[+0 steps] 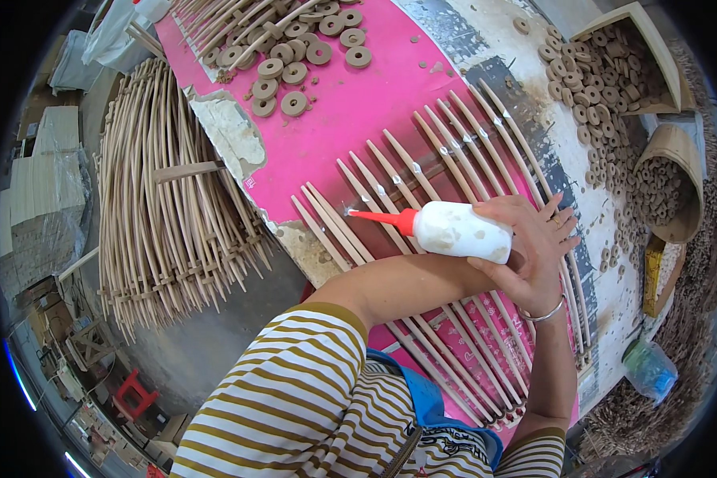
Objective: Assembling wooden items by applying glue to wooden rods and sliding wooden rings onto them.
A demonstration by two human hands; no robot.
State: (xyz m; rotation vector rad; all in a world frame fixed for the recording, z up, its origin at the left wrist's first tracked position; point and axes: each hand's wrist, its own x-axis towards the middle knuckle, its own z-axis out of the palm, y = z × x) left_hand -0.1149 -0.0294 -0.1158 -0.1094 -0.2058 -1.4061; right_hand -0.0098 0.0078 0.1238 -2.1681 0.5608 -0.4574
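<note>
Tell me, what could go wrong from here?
The red nozzle of the white bottle in the right hand might drip onto the pink sheet. The left forearm crosses over the sticks and could nudge them out of line. A careless touch might smear their white blobs.

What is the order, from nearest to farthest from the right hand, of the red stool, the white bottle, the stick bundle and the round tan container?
From the right hand, head view:
1. White bottle: in its grip.
2. Round tan container: to the right.
3. Stick bundle: to the left.
4. Red stool: far lower left.
</note>
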